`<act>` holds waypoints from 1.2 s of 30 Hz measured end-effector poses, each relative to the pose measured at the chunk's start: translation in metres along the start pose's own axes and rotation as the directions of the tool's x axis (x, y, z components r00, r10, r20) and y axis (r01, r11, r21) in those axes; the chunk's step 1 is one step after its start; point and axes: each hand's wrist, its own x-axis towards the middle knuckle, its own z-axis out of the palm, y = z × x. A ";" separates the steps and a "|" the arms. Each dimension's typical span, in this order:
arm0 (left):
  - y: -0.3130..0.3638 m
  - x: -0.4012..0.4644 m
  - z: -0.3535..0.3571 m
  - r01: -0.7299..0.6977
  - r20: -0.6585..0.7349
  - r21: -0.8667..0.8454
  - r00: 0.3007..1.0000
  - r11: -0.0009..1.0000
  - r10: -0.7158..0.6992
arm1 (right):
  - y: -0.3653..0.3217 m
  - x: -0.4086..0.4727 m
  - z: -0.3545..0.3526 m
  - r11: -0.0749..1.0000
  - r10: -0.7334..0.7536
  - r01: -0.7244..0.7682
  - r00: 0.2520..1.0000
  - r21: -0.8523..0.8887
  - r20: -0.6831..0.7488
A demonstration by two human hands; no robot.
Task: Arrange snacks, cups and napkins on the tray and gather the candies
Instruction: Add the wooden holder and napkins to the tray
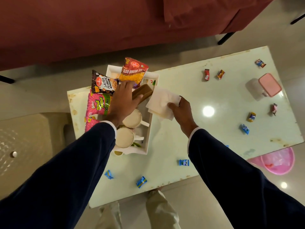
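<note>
A white tray (148,129) sits at the left of the table, holding snack packets: an orange aloo bhujia bag (133,71), a dark salted peanuts bag (103,83) and a pink chips bag (97,103). Two cream cups (125,137) stand at its near end. A brown napkin holder (142,91) lies in the tray. My left hand (123,101) rests on the holder with fingers spread. My right hand (181,111) grips white napkins (162,101) at the tray's right edge. Several wrapped candies lie scattered, among them a blue candy (184,162) and a red candy (206,74).
A container with a pink lid (269,85) stands at the table's right. A pink basin (279,160) sits on the floor beyond the right near corner. A maroon sofa (99,22) runs along the far side. A beige stool (24,138) is to the left.
</note>
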 end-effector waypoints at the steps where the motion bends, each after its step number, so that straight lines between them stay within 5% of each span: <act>1: 0.009 -0.008 -0.004 -0.021 -0.058 -0.142 0.998 0.990 0.013 | -0.003 -0.003 -0.001 0.999 0.001 -0.002 0.999 0.033 0.035; 3: 0.028 -0.025 -0.015 0.053 -0.011 -0.476 0.998 0.878 -0.066 | -0.010 -0.014 -0.005 0.992 -0.002 -0.018 0.987 0.123 0.160; 5: 0.044 -0.043 -0.027 0.268 0.208 -0.709 0.963 0.653 -0.170 | -0.017 -0.027 -0.011 0.969 -0.012 -0.070 0.946 0.238 0.325; 9: 0.040 -0.068 -0.039 0.594 0.582 -0.794 0.804 0.130 -0.121 | -0.025 -0.048 -0.016 0.906 -0.033 -0.202 0.842 0.372 0.538; 11: 0.034 -0.079 -0.040 0.625 0.623 -0.781 0.779 0.006 -0.071 | -0.027 -0.054 -0.017 0.906 -0.036 -0.223 0.807 0.361 0.589; 13: 0.030 -0.088 -0.038 0.593 0.584 -0.804 0.803 0.055 -0.115 | -0.029 -0.061 -0.015 0.948 -0.024 -0.164 0.817 0.271 0.576; 16: 0.024 -0.092 -0.037 0.505 0.443 -0.802 0.861 0.319 -0.248 | -0.032 -0.071 -0.010 0.989 0.001 -0.075 0.864 0.128 0.503; 19: 0.018 -0.094 -0.044 0.432 0.413 -0.719 0.896 0.545 -0.165 | -0.035 -0.078 -0.009 0.999 0.002 -0.029 0.866 0.045 0.501; 21: 0.018 -0.095 -0.052 0.416 0.445 -0.693 0.889 0.588 -0.105 | -0.036 -0.081 -0.007 0.999 0.013 0.016 0.851 -0.049 0.525; 24: 0.017 -0.096 -0.059 0.446 0.472 -0.730 0.877 0.518 -0.090 | -0.031 -0.086 0.000 0.999 0.031 -0.006 0.802 -0.044 0.596; 30: 0.016 -0.115 -0.062 0.510 0.524 -0.852 0.824 -0.123 -0.216 | -0.017 -0.094 0.017 0.951 0.032 -0.195 0.833 0.239 0.552; 33: 0.029 -0.127 -0.051 0.525 0.529 -0.846 0.805 -0.094 -0.266 | -0.013 -0.098 0.027 0.939 0.041 -0.202 0.870 0.280 0.491; 36: 0.035 -0.135 -0.047 0.503 0.446 -0.861 0.817 0.073 -0.366 | -0.012 -0.102 0.034 0.955 0.054 -0.165 0.912 0.245 0.406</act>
